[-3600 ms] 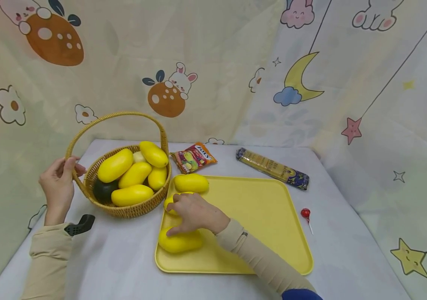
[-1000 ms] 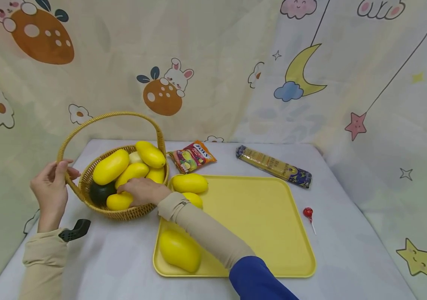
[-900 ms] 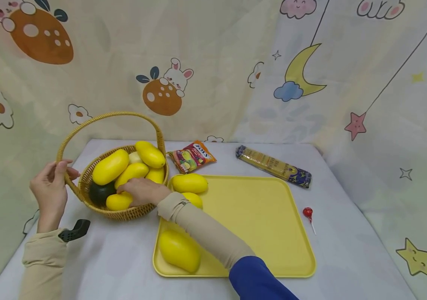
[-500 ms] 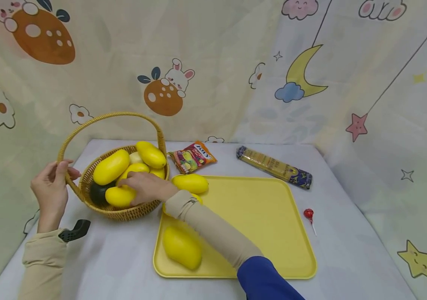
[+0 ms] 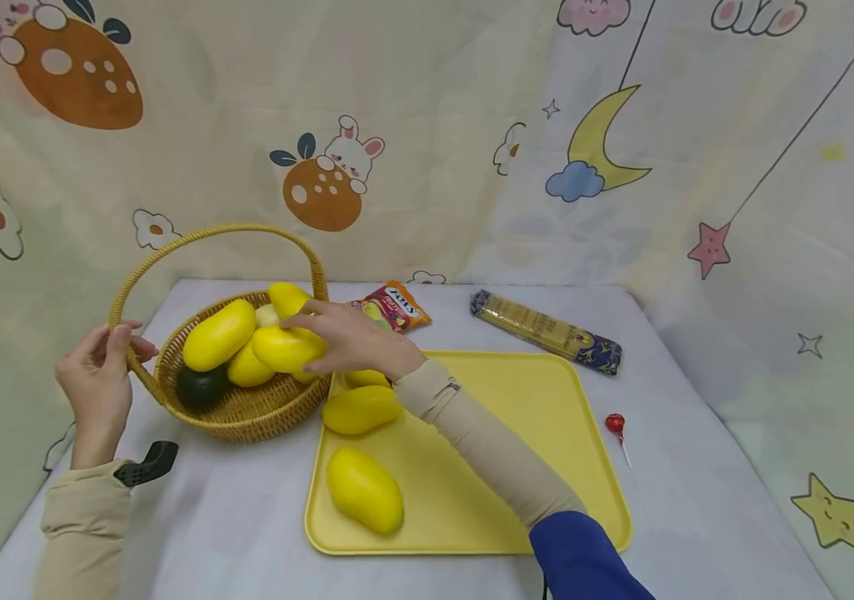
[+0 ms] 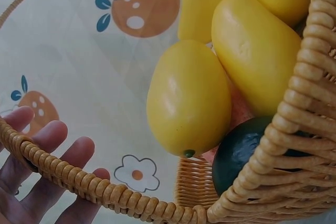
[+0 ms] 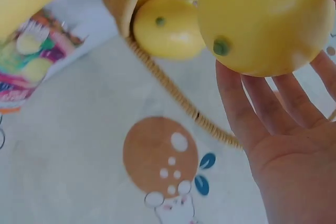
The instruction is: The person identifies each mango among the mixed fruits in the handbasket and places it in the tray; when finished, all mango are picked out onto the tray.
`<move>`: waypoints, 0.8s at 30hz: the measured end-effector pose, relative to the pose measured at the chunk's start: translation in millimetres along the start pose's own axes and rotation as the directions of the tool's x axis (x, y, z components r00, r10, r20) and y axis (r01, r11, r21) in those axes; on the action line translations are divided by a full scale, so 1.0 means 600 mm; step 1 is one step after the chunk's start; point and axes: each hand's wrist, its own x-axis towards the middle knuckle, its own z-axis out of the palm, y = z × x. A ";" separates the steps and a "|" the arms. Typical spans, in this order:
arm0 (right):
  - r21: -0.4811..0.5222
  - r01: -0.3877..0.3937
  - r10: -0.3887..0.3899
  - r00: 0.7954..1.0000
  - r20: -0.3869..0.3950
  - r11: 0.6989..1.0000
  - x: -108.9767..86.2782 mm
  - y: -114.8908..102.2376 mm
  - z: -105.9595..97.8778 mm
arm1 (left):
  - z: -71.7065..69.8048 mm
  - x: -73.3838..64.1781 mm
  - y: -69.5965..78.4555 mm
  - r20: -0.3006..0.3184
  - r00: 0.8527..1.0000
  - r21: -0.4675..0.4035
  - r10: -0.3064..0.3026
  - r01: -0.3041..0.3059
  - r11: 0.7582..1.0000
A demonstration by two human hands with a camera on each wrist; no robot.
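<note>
In the head view my left hand [image 5: 99,379] holds the side of the wicker basket's handle [image 5: 121,300]; in the left wrist view the fingers [image 6: 50,135] lie behind the handle. My right hand [image 5: 355,337] grips a yellow mango [image 5: 284,348], raised over the right part of the basket [image 5: 265,429]. The right wrist view shows its fingers under that mango [image 7: 268,19], stem end towards the camera. Inside the basket are several other mangoes [image 5: 220,335], a dark green avocado-like fruit [image 5: 202,389] and a pale piece [image 5: 267,315], partly hidden.
A yellow tray [image 5: 501,450] lies right of the basket with mangoes [image 5: 364,490] along its left side. Behind it are a candy bag [image 5: 392,308], partly covered by my right hand, and a long noodle-like packet [image 5: 546,332]. A red lollipop [image 5: 616,425] lies at the right.
My right hand has let go of a mango at the tray, reached into the basket's front, taken hold of another and lifted it up and right. The left hand stays on the handle.
</note>
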 end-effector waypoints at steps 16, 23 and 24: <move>0.046 -0.180 0.182 0.983 -0.039 0.983 -0.127 0.115 0.007 | 0.000 0.002 -0.002 0.000 0.999 0.008 0.037 -0.037 0.999; 0.063 -0.248 0.250 0.967 -0.039 0.967 -0.175 0.156 0.030 | 0.000 0.002 -0.002 -0.005 0.999 0.012 0.040 -0.040 0.999; 0.070 -0.252 0.255 0.966 -0.037 0.965 -0.181 0.161 0.033 | -0.001 0.001 -0.002 -0.006 0.999 0.012 0.041 -0.041 0.999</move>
